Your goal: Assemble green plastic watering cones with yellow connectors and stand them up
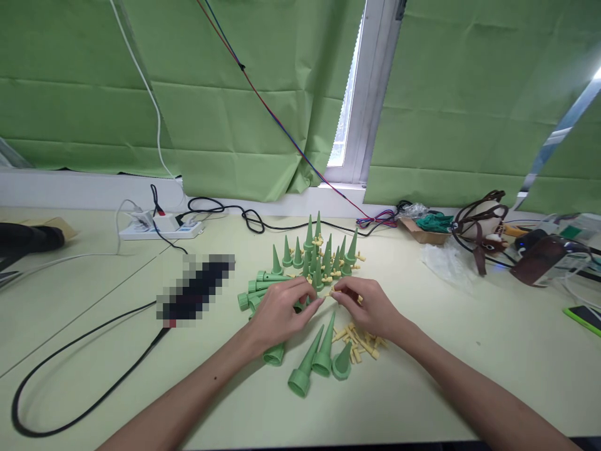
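1. Head view, hands: the right hand (369, 307) pinches a small yellow piece (329, 295) at its fingertips, just beside the left thumb. The left hand (286, 313) is curled over green cones (whether it grips anything, I cannot tell).
2. Head view, around them: standing cones (317, 277) rise beyond the hands, with yellow pieces among them. Lying cones (270, 285) sit beside the left hand; three nearer cones (323, 357) lie on the tabletop (422, 388) beside a yellow pile (370, 349).
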Demonstrator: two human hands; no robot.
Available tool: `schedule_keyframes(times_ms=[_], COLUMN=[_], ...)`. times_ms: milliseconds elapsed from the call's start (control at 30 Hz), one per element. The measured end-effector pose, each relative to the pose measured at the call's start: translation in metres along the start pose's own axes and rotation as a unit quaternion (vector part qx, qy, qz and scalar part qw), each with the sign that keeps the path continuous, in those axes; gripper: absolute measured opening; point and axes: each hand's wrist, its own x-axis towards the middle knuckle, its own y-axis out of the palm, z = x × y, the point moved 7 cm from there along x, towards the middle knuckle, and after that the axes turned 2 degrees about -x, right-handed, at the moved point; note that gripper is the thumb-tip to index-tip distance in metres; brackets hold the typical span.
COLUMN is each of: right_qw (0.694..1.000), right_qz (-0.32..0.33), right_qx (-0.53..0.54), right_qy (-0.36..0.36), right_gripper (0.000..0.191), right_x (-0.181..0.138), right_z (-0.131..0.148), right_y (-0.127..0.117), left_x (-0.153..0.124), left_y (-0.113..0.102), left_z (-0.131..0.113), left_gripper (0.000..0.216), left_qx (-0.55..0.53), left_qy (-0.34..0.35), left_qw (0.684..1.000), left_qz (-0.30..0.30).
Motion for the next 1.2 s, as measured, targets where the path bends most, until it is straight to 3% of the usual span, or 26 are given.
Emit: schedule_keyframes(times_ms=[200, 467, 667, 1200], right_qw=[1.0, 1.0, 1.0, 1.0], right_qz=[-0.016, -0.014, -0.021, -0.025], right_qx=[0.009, 0.006, 0.007, 0.007], right_qy=[0.0, 0.0, -0.011, -0.011], right_gripper=[0.021, 0.022, 0.02, 0.02], right_x=[0.0, 0.0, -0.001, -0.001], right_z=[0.001, 0.002, 0.001, 0.003], right_y=[-0.003, -0.002, -0.001, -0.003], left_x=[-0.001, 0.002, 0.003, 0.006], left_y=[-0.014, 0.003, 0.007, -0.001], left_z=[0.012, 0.02, 0.021, 0.01], left_gripper=[0.021, 0.017, 0.019, 0.023], left_qx=[0.04, 0.022, 0.0, -0.139], left_qy=[-0.072, -0.074, -0.092, -0.098], left_qw=[0.993, 0.997, 0.995, 0.985], left_qz=[-0.079, 0.012, 0.048, 0.007])
